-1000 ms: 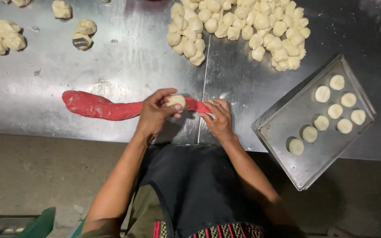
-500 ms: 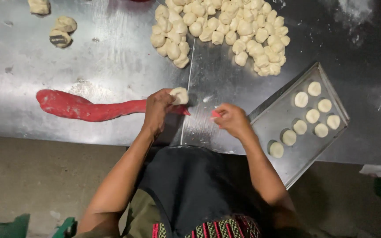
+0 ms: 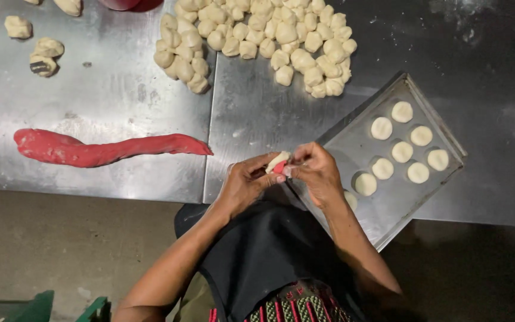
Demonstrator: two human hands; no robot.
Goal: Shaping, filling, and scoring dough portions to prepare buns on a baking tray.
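Evidently both hands grip one small piece: the left hand (image 3: pixel 242 182) and right hand (image 3: pixel 317 170) close their fingertips on a pale dough disc (image 3: pixel 278 161) with a red filling bit (image 3: pixel 279 168), held just over the steel table's (image 3: pixel 120 107) near edge, beside the baking tray's (image 3: pixel 436 128) near corner. Thin, soft dough could tear or leave the red showing if pinched unevenly; it looks floury-white, folded partly round the filling; the red filling log (image 3: pixel 102 149) lies toward the near left edge, the dough-ball heap (image 3: pixel 257 36) along the far edge.

Steel table (image 3: pixel 120 179) carries a red dough roll (image 3: pixel 99 150); heaped pale dough balls (image 3: pixel 257 39); a tray (image 3: pixel 388 209).
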